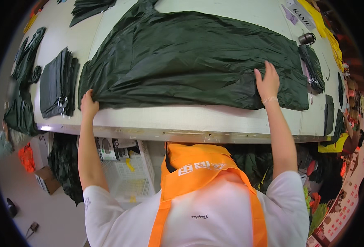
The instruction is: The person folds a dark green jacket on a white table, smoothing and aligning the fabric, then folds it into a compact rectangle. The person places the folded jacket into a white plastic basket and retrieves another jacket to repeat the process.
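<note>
A long dark green garment of thin, shiny cloth lies spread across the white table, with creases along its length. Whether it is a coat or trousers I cannot tell. At its near left corner, my left hand is closed on the edge, thumb and fingers pinching the cloth. My right hand rests on the garment's right part, open, its fingers stretched out and the thumb apart.
Left of the garment stands a stack of folded dark pieces. More dark cloth hangs over the table's left end. At the right lie a dark metal cylinder and a folded bundle. A white crate sits below the table edge.
</note>
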`<state>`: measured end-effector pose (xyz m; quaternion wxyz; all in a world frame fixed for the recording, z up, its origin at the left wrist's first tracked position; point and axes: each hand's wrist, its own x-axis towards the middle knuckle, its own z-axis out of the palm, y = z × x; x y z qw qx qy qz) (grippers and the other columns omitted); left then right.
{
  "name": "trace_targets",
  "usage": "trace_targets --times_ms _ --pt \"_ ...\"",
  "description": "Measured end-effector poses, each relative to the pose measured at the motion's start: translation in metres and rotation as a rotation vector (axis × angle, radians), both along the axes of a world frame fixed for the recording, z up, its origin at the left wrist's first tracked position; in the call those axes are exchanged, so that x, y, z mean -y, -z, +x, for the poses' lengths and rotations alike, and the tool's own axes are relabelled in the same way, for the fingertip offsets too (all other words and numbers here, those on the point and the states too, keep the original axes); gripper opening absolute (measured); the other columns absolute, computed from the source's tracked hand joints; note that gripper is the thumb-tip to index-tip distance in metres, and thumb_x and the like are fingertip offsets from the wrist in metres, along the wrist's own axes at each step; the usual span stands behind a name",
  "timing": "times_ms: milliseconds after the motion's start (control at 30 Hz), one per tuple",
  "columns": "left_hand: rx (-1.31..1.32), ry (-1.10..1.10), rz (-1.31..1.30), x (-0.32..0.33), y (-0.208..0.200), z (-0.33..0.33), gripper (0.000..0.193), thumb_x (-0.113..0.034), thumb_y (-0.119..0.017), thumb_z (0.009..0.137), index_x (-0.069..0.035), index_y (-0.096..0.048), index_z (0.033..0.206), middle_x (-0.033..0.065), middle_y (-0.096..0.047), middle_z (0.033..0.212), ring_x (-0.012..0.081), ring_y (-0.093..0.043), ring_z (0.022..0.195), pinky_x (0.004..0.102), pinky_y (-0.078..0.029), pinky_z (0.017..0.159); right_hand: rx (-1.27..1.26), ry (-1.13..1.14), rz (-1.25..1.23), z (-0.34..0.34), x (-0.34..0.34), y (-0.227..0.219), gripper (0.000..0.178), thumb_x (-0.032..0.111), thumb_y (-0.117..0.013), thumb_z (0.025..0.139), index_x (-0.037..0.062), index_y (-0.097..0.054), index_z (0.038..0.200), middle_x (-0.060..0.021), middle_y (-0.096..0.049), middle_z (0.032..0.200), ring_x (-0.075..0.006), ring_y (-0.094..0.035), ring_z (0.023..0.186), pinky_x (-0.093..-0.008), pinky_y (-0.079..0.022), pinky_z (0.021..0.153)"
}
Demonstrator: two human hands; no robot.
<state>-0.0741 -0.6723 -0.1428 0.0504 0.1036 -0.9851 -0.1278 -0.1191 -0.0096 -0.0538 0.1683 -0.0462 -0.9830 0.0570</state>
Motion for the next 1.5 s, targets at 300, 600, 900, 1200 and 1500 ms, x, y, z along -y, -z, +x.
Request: trace_targets --times_ms 300,600,900,1200,1500 --pt "-0.086 0.583 -0.226 -0.252 -0.017 -0.061 0.065 -0.053 -0.053 0.085 -0.026 -0.036 0.142 0.0021 -0.023 0.153 0.0290 -0.018 0.140 0.0560 -0.013 0.110 -0.103 0.168 -0.555 0.046 -0.036 0.025 0.045 0.041 -0.052 0.093 -0.0037 -0.059 0.101 -0.0246 -0.064 0.093 -0.0423 -0.059 0.090 -0.0395 -0.047 0.080" --pt "-0.096 0.652 0.127 -0.222 -0.027 -0.084 0.071 -0.038 -0.066 0.077 -0.018 -0.040 0.140 0.0069 -0.025 0.152 0.0311 -0.021 0.140 0.0537 -0.014 0.111 -0.117 0.039 -0.263 0.011 -0.069 0.029 0.048 0.020 -0.054 0.091 0.0017 -0.041 0.133 -0.0181 -0.050 0.127 -0.0317 -0.047 0.116 -0.0421 -0.037 0.096" --pt "0.074 0.337 -0.192 -0.134 0.006 -0.080 0.095 -0.056 -0.073 0.061 -0.024 -0.035 0.142 0.0051 -0.023 0.152 0.0378 -0.021 0.138 0.0608 -0.017 0.107 0.351 -0.187 0.149 -0.048 -0.038 0.092 0.057 0.035 -0.047 0.094 0.0251 -0.026 0.146 -0.0021 -0.017 0.154 -0.0332 -0.018 0.139 -0.0605 -0.015 0.109" --pt "0.234 0.389 -0.083 -0.104 -0.012 -0.002 0.093 -0.064 -0.069 0.060 -0.017 -0.045 0.137 0.0096 -0.027 0.150 0.0384 -0.019 0.138 0.0580 -0.014 0.109 0.544 -0.415 0.002 0.044 -0.039 0.068 0.068 0.042 -0.060 0.081 0.0181 -0.037 0.141 -0.0102 -0.031 0.147 -0.0353 -0.031 0.129 -0.0585 -0.019 0.105" --pt "0.000 0.079 -0.266 -0.123 -0.007 -0.260 0.083 -0.056 -0.072 0.067 -0.008 -0.049 0.130 0.0160 -0.041 0.140 0.0334 -0.041 0.127 0.0540 -0.023 0.107 0.276 -0.267 0.421 -0.232 -0.125 0.077 0.069 -0.011 -0.050 0.079 0.0173 -0.035 0.140 -0.0053 -0.040 0.142 -0.0233 -0.032 0.134 -0.0453 -0.025 0.111"
